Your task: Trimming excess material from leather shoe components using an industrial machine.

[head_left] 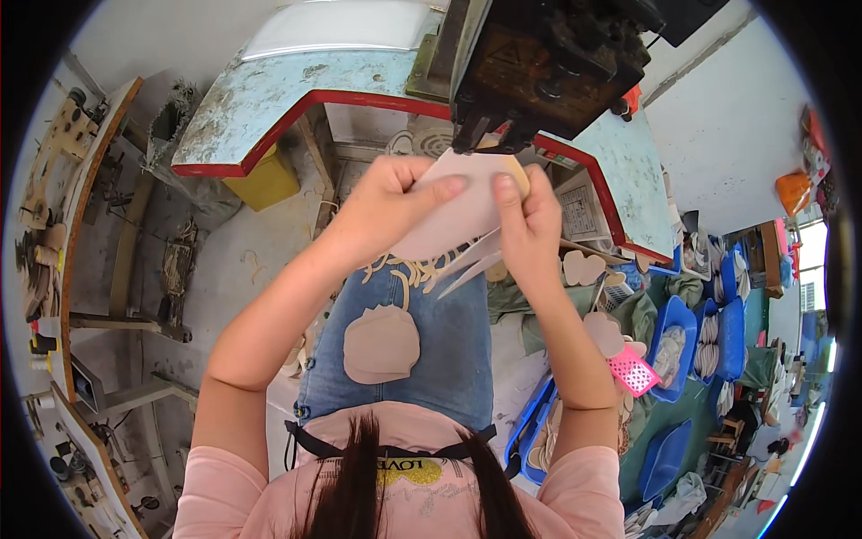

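My left hand [393, 199] grips the left side of a pale, flat sheet-like piece [456, 208], its thumb lying on the face. My right hand [528, 216] pinches the right edge of the same piece, where a tan border shows. The far edge of the piece meets the underside of a dark machine head [548, 76]; the exact contact is hidden. Narrow pale flaps [470, 260] hang below the piece beside my right hand. On my lap, over blue denim, lies a small stack of beige, roughly rounded pieces [382, 346].
A worn light-blue worktop [296, 90] with a red edge surrounds the machine. Curled beige offcuts [417, 269] lie beyond my lap. At right stand blue baskets [673, 341] and a pink perforated basket [634, 371]. A yellow bin [265, 178] and wooden rack [103, 207] are at left.
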The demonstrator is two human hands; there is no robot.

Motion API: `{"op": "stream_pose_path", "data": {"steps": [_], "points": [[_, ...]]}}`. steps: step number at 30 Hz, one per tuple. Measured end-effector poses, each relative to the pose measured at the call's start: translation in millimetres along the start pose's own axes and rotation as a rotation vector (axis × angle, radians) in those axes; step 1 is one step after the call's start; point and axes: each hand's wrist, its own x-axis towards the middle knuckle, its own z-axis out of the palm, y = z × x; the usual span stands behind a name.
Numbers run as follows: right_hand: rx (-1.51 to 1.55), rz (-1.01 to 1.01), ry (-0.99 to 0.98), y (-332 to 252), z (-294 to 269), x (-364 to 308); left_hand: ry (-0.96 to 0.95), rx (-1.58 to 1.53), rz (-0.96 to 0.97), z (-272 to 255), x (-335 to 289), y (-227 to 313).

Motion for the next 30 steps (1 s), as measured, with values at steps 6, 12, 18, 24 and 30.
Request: {"op": "stream_pose_path", "data": {"steps": [6,12,18,24,30], "points": [[0.234,0.224,-0.745,25,-23,1,-0.025,-0.055,-0.103,-13,-5,10],[0.272,0.341,-0.543,40,-82,8,0.028,-0.209,-0.116,2,-15,3],[0.162,0.31,-0.413,11,-90,34,0.101,-0.292,-0.03,9,-19,-7],[0.056,0.194,-0.361,-17,-73,66,0.214,-0.327,0.016,9,-31,-19],[0.069,0.005,-0.333,-18,-60,93,0.087,-0.318,-0.036,19,-37,-28]]}}
